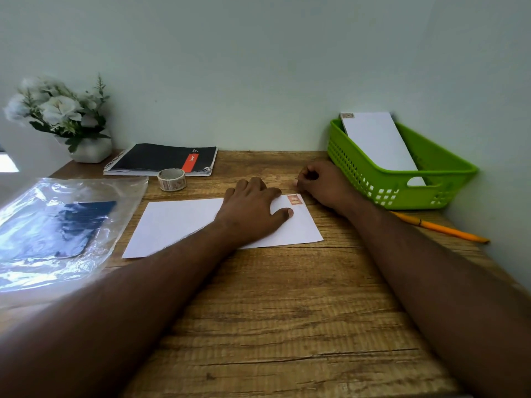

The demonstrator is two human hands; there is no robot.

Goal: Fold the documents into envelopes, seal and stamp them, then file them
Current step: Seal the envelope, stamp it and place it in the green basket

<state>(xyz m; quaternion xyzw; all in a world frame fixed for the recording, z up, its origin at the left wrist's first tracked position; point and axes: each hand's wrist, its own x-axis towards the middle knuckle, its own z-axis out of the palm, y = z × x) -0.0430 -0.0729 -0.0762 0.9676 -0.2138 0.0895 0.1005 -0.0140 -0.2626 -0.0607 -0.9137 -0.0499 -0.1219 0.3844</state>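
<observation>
Your left hand (253,209) is lying flat, fingers straight, pressing the white envelope (184,225) onto the desk (273,311). Your right hand (323,182) is resting curled, holding nothing, just beyond the envelope's stamp (294,200) corner.

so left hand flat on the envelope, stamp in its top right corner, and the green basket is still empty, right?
Not quite. The green basket is not empty: the head view shows a stamped envelope leaning inside it. The rest holds: the left hand lies flat on the envelope, with the stamp in its top right corner.
</observation>
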